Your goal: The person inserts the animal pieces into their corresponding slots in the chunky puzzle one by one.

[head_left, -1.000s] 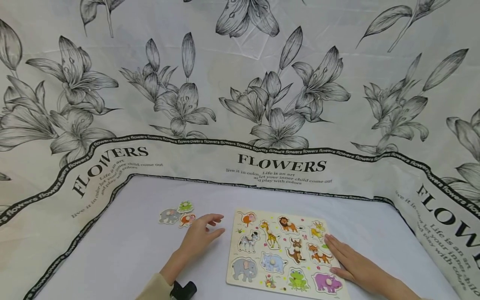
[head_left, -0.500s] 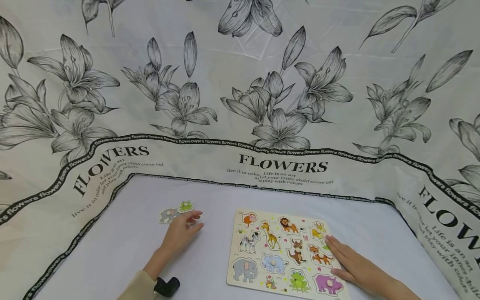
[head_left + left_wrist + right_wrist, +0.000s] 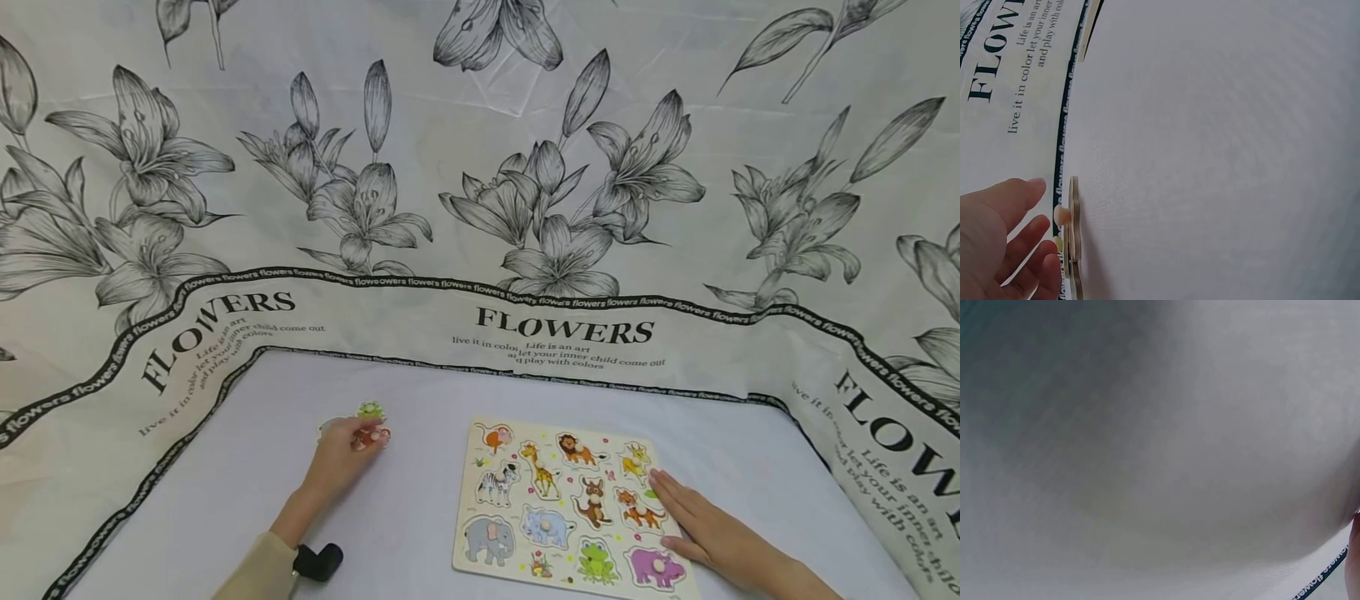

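My left hand [image 3: 337, 462] reaches over a small cluster of wooden animal puzzle pieces at the left of the table. Its fingers are by an orange-red monkey piece [image 3: 381, 437]; a frog piece [image 3: 370, 408] lies just behind, and a grey elephant piece is mostly covered by the hand. Seen edge-on in the left wrist view, a round knob [image 3: 1062, 215] stands up from a piece, with thumb and fingers spread apart just short of it. My right hand [image 3: 712, 529] lies with straight fingers on the right edge of the puzzle board [image 3: 462, 529].
Several knobbed animal pieces, such as the hippo [image 3: 656, 567] and lion [image 3: 577, 450], sit in the board. White cloth [image 3: 427, 492] covers the table between pieces and board. A flower-printed curtain [image 3: 405, 317] borders the back and sides.
My left hand has moved left from beside the board to the loose pieces, and its fingers have come down toward the monkey piece. The right hand stays on the board.
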Motion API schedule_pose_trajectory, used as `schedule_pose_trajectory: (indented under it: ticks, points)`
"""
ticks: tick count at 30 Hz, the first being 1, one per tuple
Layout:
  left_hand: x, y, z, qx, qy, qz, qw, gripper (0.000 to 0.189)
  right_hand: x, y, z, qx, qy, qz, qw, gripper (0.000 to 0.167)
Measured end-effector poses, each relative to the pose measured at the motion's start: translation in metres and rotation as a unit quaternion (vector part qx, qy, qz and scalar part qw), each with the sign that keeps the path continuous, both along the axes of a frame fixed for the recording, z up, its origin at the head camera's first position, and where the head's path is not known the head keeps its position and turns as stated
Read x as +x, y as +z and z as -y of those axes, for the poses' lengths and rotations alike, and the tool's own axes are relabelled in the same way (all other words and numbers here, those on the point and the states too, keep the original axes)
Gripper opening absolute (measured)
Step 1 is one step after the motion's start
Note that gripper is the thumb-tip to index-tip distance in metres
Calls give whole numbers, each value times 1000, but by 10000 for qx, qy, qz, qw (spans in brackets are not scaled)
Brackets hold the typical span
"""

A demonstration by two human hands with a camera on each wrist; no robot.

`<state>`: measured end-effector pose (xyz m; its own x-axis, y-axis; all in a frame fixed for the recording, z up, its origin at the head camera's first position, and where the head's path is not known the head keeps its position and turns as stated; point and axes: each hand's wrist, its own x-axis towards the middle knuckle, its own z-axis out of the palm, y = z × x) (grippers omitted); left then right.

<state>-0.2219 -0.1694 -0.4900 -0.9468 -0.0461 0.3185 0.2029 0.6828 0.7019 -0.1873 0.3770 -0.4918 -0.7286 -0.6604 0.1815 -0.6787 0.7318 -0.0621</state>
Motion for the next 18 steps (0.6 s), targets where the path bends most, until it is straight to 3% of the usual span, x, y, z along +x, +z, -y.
schedule_pose_trajectory:
  ticks: [9, 18]
  points:
    - [-4, -2, 8, -415, 13, 296, 9987, 33, 0, 0, 0, -18, 15, -28, 10000, 71]
    - [-6, -2, 11, -672, -103, 261, 9973, 22, 0, 1, -1, 24, 46, -28, 10000, 71]
